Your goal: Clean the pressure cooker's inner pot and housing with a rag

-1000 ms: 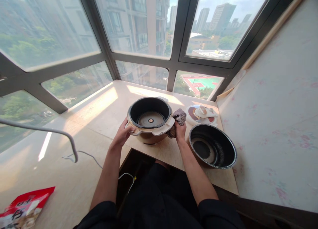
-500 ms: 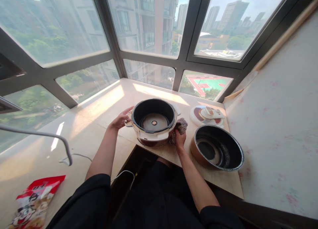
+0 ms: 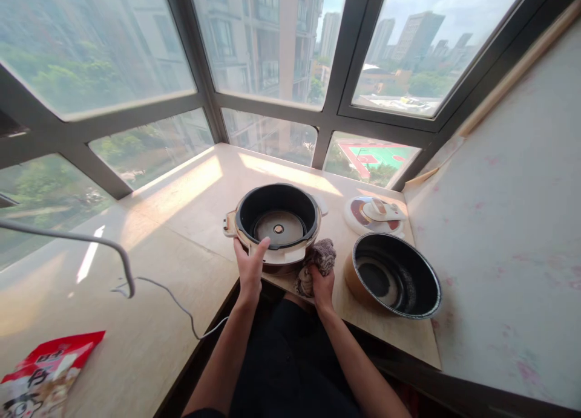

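Observation:
An electric pressure cooker base (image 3: 278, 257), white and brown with a dark open well, stands on the stone ledge in front of me. My left hand (image 3: 249, 268) grips its front left side, the thumb up at the rim and the fingers against the outer wall. Bunched in my right hand (image 3: 322, 285) is a mottled brown cloth (image 3: 323, 256), close to the cooker's front right side. To the right sits the removed inner pot (image 3: 394, 276), black inside and tan outside. Behind that pot lies the white and brown lid (image 3: 374, 215).
A red and white snack bag (image 3: 52, 369) lies at the lower left. A thick grey cable (image 3: 104, 241) hangs over the left side, and a thin cord (image 3: 179, 306) runs across the ledge (image 3: 149, 351) to its front edge. Windows and a papered wall (image 3: 508, 236) border it.
My left hand has gone from the cooker's left handle to its front left side. The right hand has drawn the cloth slightly down and toward me.

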